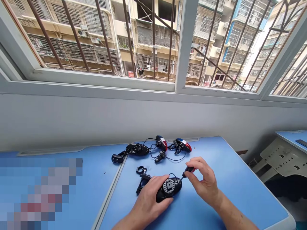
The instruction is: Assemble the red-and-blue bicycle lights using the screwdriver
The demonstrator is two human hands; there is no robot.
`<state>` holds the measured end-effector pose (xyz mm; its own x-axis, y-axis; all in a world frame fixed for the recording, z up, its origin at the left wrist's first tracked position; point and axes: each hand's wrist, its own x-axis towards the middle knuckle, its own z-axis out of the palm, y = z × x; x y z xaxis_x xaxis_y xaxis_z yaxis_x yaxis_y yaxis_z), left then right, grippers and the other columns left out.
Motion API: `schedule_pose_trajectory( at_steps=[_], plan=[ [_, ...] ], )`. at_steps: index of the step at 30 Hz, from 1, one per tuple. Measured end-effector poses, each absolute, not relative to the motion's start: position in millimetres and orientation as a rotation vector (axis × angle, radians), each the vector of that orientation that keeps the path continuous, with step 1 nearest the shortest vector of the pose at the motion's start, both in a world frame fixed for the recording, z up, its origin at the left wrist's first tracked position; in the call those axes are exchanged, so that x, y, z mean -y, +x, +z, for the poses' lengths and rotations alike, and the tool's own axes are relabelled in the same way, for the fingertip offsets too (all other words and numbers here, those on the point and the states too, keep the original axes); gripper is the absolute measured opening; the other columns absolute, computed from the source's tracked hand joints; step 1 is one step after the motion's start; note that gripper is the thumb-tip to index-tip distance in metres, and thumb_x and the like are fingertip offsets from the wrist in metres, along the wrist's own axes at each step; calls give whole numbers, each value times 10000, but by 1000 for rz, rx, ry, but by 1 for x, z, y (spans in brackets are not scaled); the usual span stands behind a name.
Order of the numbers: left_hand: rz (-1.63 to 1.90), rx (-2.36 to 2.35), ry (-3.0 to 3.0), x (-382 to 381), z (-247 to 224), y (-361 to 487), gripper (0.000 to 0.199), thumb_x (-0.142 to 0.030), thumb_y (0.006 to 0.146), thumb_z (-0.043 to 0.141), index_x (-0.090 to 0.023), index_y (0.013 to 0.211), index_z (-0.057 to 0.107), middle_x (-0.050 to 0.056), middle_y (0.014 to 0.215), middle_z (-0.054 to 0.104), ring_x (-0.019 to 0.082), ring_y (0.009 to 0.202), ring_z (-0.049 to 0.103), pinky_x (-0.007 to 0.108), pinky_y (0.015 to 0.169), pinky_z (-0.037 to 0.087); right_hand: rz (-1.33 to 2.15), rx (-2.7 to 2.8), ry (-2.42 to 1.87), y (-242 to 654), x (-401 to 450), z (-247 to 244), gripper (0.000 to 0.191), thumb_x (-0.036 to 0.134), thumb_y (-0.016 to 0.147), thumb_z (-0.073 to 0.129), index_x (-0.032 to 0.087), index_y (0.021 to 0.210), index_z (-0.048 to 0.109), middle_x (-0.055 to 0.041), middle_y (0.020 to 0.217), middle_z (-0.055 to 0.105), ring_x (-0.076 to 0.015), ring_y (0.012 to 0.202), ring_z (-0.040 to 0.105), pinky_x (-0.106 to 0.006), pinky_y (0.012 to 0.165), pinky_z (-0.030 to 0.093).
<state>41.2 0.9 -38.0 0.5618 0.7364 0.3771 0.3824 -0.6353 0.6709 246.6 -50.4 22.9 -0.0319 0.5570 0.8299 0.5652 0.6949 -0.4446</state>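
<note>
On the blue desk, my left hand (153, 199) is wrapped round a black oval device (169, 187) that has a round, grey-slotted disc on its upturned face. My right hand (203, 180) pinches the black handle of a small screwdriver (188, 171) between thumb and fingers. The screwdriver's thin shaft slants down to the right end of the device. A thin black cable loops behind the disc. Just left of the device, partly covered by my left hand, lie a black ring clamp (141, 170) and other black parts.
Farther back lie a black device with a cable (137, 149), two black devices with red, white and blue shells (161, 143) (183, 145), and a small black part (160, 157). A seam crosses the desk (240, 179). Another desk (290, 140) stands right; a barred window is beyond.
</note>
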Motion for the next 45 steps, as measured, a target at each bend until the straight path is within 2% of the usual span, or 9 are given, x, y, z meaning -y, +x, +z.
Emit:
schedule_pose_trajectory(
  at_steps=[7, 10, 14, 21, 27, 31, 38, 45],
  plan=[
    [863, -888, 2263, -1, -35, 42, 506, -195, 663, 643, -242, 1164, 604, 62, 1035, 698, 274, 931, 621, 388, 827, 524, 2, 1749, -893, 245, 51, 24, 365, 119, 889, 480, 245, 1231, 504, -74, 964, 666, -201, 828, 606, -371, 677, 547],
    [869, -888, 2269, 0, -34, 42, 504, -194, 660, 654, -238, 1160, 608, 59, 1036, 700, 271, 929, 622, 385, 824, 526, -42, 1710, -923, 245, 51, 21, 288, 189, 877, 557, 249, 1157, 537, -69, 942, 624, -198, 803, 586, -352, 637, 538],
    [865, -893, 2271, 0, -34, 42, 502, -180, 662, 656, -235, 1159, 604, 58, 1054, 695, 269, 940, 618, 390, 837, 522, -43, 1660, -967, 247, 50, 21, 297, 127, 863, 572, 261, 1128, 559, -40, 874, 576, -162, 712, 550, -314, 590, 525],
    [872, -890, 2282, 1, -32, 42, 470, -206, 666, 648, -232, 1134, 615, 59, 1021, 699, 263, 910, 624, 381, 815, 527, 30, 1777, -860, 246, 51, 24, 443, 40, 871, 476, 266, 1251, 504, -74, 1032, 659, -207, 912, 608, -395, 762, 540],
    [851, -883, 2283, 2, -32, 42, 483, -173, 666, 649, -225, 1144, 598, 61, 1042, 690, 264, 933, 612, 383, 829, 516, -52, 1710, -932, 245, 52, 23, 347, 144, 874, 567, 261, 1200, 546, -65, 943, 577, -193, 820, 581, -366, 683, 547],
    [838, -882, 2269, 1, -34, 42, 489, -191, 677, 651, -213, 1161, 587, 70, 1054, 680, 269, 943, 606, 394, 836, 510, -42, 1680, -951, 246, 52, 23, 352, 83, 872, 542, 273, 1168, 569, -45, 901, 571, -162, 756, 570, -313, 619, 538],
    [831, -882, 2262, 1, -35, 42, 482, -176, 668, 646, -219, 1143, 576, 65, 1068, 665, 267, 970, 596, 396, 857, 496, 14, 1745, -887, 247, 51, 23, 466, 20, 859, 491, 264, 1255, 528, -72, 1006, 621, -196, 887, 581, -373, 747, 529],
    [851, -821, 2335, 5, -33, 39, 536, -149, 702, 599, -229, 1223, 502, 71, 1122, 641, 263, 998, 588, 398, 869, 497, 12, 1694, -913, 247, 49, 20, 443, 48, 852, 561, 291, 1222, 550, -41, 916, 545, -167, 787, 540, -303, 625, 515]
  ],
)
